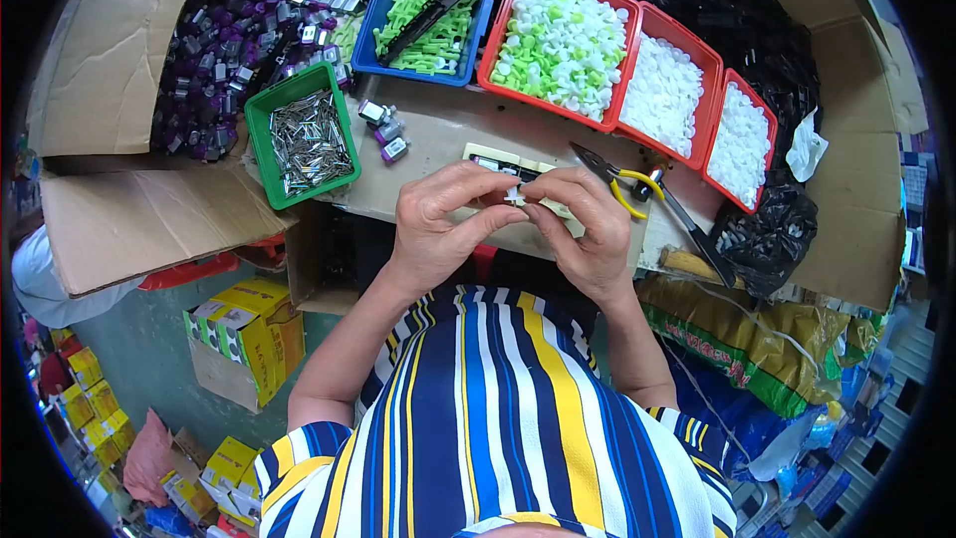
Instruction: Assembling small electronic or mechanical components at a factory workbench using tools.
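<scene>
Above the near edge of the work table, my left hand point(438, 221) and my right hand point(590, 227) meet fingertip to fingertip. Between them is a small white plastic part point(515, 196), pinched by both thumbs and forefingers. Its finer shape is partly covered by the fingers. Just beyond the hands lies a cream-coloured block point(481, 152) with a dark strip in it, partly hidden by my fingers. Pliers with yellow handles point(629, 189) rest to the right of my right hand. Small clear-and-purple parts point(395, 148) lie on the table to the left.
A green bin point(261, 154) holds metal pins, a blue bin point(488, 25) green pieces. Red bins point(631, 40) with white and green plastic pieces curve along the back right. An open cardboard box point(95, 105) of purple parts stands left. A black-handled tool point(712, 254) lies right.
</scene>
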Tool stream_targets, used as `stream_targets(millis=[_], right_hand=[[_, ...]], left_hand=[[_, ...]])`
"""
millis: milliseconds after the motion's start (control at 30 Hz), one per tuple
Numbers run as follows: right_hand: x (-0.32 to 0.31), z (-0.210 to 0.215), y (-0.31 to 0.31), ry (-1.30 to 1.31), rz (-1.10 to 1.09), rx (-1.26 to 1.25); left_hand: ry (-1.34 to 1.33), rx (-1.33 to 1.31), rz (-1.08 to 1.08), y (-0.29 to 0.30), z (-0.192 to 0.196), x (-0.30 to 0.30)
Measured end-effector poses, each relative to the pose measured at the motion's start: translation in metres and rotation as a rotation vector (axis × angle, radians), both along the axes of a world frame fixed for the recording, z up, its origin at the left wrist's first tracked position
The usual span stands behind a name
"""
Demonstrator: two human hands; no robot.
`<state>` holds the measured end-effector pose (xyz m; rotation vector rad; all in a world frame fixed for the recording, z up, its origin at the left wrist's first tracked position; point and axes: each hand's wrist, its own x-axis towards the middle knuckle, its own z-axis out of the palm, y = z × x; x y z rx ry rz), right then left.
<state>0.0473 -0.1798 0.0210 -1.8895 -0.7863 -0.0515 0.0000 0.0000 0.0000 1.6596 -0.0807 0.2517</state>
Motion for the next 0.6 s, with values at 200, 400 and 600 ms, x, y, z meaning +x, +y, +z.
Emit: stream_targets(millis=[200,400,600], right_hand=[[0.000,-0.003,0.000,-0.077,-0.001,-0.020],[0.002,-0.015,-0.007,-0.172,-0.109,-0.101],[0.007,-0.037,-0.010,-0.152,-0.163,-0.138]], left_hand=[[-0.063,0.057,-0.023,0.001,-0.002,0.002],[-0.063,0.144,0.011,0.001,0.001,0.005],[-0.259,0.500,0.142,0.000,-0.015,0.003]])
